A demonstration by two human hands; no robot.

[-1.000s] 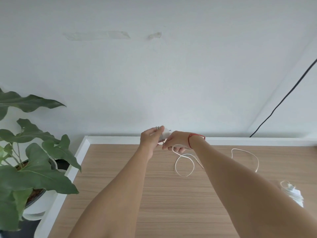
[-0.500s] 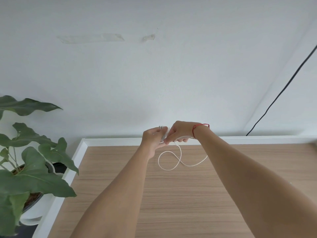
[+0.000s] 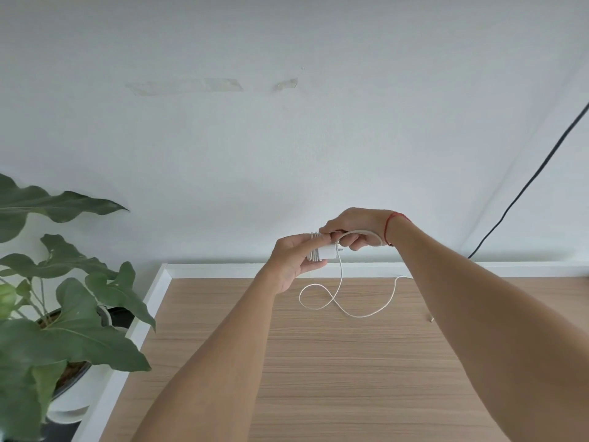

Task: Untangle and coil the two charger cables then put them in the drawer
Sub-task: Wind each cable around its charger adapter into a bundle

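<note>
smooth wood-grain desk (image 3: 318,378) nearest me; the slack of the thin white cable (image 3: 360,315) lies on it in a floppy figure-eight, straight below the fingers (image 3: 352,242), running off to their right; left hand (image 3: 294,263) has its fingers curled round the boxy white charger brick (image 3: 328,252), a few turns wound on it; right hand (image 3: 357,226), just beyond and touching, pinches the next loop, so I'd guess it feeds the wraps; drawer and second cable aren't in view.

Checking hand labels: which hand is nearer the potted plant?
Left. The left hand holds the charger, right of the plant; the right hand sits farther right, pinching the cable.
</note>
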